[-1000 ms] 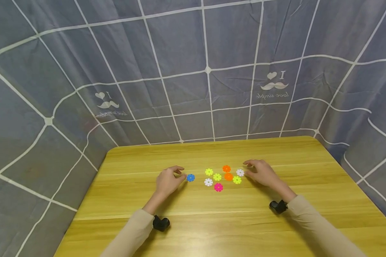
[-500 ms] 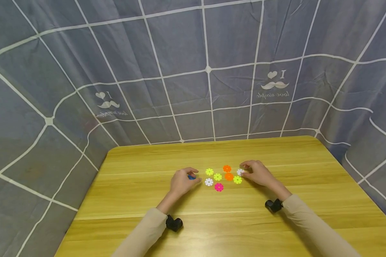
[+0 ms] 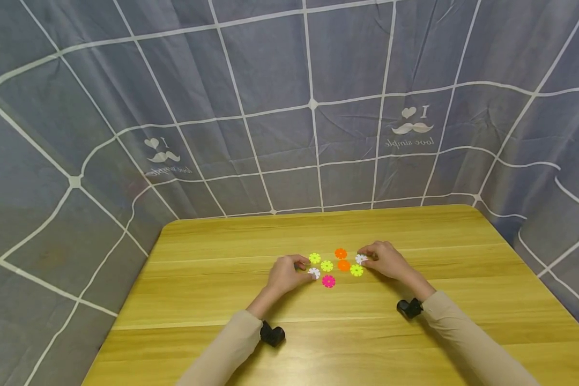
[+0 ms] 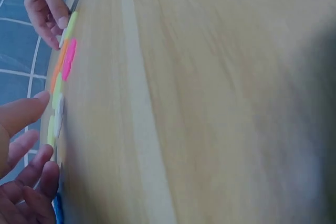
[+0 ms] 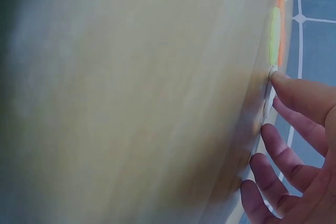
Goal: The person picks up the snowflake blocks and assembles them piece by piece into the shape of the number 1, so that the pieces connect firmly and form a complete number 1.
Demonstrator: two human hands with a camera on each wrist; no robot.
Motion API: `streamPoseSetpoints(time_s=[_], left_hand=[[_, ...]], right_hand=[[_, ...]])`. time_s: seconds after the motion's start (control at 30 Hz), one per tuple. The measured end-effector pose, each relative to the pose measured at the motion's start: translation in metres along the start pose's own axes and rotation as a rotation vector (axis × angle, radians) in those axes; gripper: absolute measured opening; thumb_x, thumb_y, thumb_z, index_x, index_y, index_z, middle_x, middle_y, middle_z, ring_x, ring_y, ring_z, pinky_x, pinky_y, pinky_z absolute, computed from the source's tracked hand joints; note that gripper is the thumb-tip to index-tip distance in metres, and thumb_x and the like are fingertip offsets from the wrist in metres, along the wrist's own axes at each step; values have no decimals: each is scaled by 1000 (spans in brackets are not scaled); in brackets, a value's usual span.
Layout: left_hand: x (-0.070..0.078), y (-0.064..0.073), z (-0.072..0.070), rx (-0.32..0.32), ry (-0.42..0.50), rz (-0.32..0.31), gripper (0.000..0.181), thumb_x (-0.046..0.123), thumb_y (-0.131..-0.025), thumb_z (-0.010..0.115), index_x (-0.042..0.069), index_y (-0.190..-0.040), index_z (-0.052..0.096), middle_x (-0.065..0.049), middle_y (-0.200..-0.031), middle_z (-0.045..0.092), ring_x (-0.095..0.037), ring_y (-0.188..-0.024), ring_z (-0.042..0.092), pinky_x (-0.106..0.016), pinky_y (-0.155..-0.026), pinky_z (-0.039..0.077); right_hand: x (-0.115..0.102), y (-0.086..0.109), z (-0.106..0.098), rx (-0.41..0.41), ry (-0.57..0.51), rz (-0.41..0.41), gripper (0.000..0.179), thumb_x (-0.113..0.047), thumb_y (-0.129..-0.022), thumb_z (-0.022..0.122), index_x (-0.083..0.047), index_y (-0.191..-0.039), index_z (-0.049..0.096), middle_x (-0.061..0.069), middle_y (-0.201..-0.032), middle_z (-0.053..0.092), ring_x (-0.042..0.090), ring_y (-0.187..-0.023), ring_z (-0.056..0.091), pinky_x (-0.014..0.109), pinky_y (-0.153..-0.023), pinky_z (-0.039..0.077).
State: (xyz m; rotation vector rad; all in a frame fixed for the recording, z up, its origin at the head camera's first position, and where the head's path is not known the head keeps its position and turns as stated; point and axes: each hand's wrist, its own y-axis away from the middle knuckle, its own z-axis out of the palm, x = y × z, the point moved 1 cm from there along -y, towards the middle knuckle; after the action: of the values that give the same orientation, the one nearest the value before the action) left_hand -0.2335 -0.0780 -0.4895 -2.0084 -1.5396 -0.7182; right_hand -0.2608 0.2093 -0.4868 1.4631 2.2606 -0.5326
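Observation:
My right hand (image 3: 386,260) pinches a white notched interlocking disc (image 3: 359,259) between thumb and index finger at its rim, while the disc lies flat on the table. The other fingers of that hand are bent loosely along the tabletop. To the left, my left hand (image 3: 283,276) hovers with thumb and fingers parted; its thumb overlaps a second white disc (image 3: 312,272) in the head view. A blue disc (image 4: 59,208) shows low down behind the left fingers in the left wrist view; in the head view the hand hides it.
Between the hands lie yellow discs (image 3: 326,266), two orange discs (image 3: 343,265) and a pink disc (image 3: 328,281), close together on the wooden table (image 3: 347,343). A grey curtain (image 3: 280,139) with white grid lines rises behind the far edge.
My left hand has moved right, over the blue disc and on to the left white one. The right hand has edged left, bringing thumb and index finger onto the right white disc.

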Motion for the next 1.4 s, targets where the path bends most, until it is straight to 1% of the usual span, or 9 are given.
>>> streamPoseSetpoints(time_s=[0.23, 0.4, 0.5, 0.63, 0.8, 0.9, 1.03, 1.2, 1.4], left_hand=[[7, 1, 2, -45, -109, 12, 38, 34, -73, 83, 14, -104, 74, 2, -93, 71, -12, -82, 63, -24, -63, 46], [8, 2, 3, -68, -153, -6, 32, 34, -74, 82, 18, -102, 76, 3, -95, 71, -13, -86, 64, -27, -65, 47], [10, 3, 4, -72, -155, -4, 31, 33, -75, 82, 18, -101, 76, 3, -94, 70, -13, -86, 63, -28, -65, 46], [11, 3, 5, -54, -140, -16, 29, 32, -74, 83, 19, -99, 75, 4, -90, 68, -10, -81, 60, -26, -63, 43], [10, 3, 6, -33, -96, -19, 28, 27, -73, 84, 19, -99, 74, 5, -84, 68, -7, -73, 57, -23, -60, 40], [10, 3, 7, -23, -81, -6, 29, 24, -73, 83, 18, -99, 74, 5, -82, 69, -6, -71, 57, -23, -59, 40], [9, 4, 8, -7, -73, 5, 28, 23, -76, 81, 18, -102, 72, 5, -80, 68, -5, -66, 54, -21, -55, 38], [8, 5, 11, 29, -69, 29, 26, 21, -78, 80, 18, -103, 71, 4, -78, 67, -3, -61, 50, -18, -51, 35], [8, 5, 13, 59, -52, 37, 22, 20, -81, 77, 19, -103, 72, 4, -78, 68, -4, -60, 49, -18, -47, 33]], right_hand=[[-3, 1, 0, -25, 2, 37, 25, -14, -86, 71, -8, -110, 71, 10, -97, 64, 25, -90, 52, 41, -77, 43], [-3, -1, 3, -25, -17, 35, 24, -15, -83, 74, -5, -105, 70, 11, -99, 69, 27, -91, 57, 46, -83, 47], [-3, -1, 3, -16, -17, 57, 23, -15, -82, 75, -5, -102, 69, 11, -100, 70, 27, -93, 60, 47, -86, 48], [-3, 0, 2, -4, -6, 74, 21, -15, -82, 75, -6, -101, 69, 10, -97, 70, 25, -90, 61, 46, -82, 50], [-4, 2, 2, -4, 0, 119, 23, -15, -84, 72, -7, -105, 66, 10, -97, 68, 25, -90, 62, 45, -79, 51], [-4, 3, 2, -8, -5, 145, 24, -15, -86, 70, -8, -108, 65, 10, -97, 68, 24, -88, 62, 43, -75, 50], [-6, 3, 1, -5, -14, 135, 22, -12, -90, 65, -9, -112, 64, 9, -94, 68, 22, -84, 62, 40, -70, 50], [-7, 1, 0, 27, -9, 104, 21, -8, -93, 58, -8, -113, 65, 12, -97, 70, 24, -84, 64, 40, -69, 51], [-11, 0, -1, 63, -46, 109, 24, -11, -93, 60, -6, -116, 65, 13, -97, 70, 20, -78, 63, 32, -61, 47]])
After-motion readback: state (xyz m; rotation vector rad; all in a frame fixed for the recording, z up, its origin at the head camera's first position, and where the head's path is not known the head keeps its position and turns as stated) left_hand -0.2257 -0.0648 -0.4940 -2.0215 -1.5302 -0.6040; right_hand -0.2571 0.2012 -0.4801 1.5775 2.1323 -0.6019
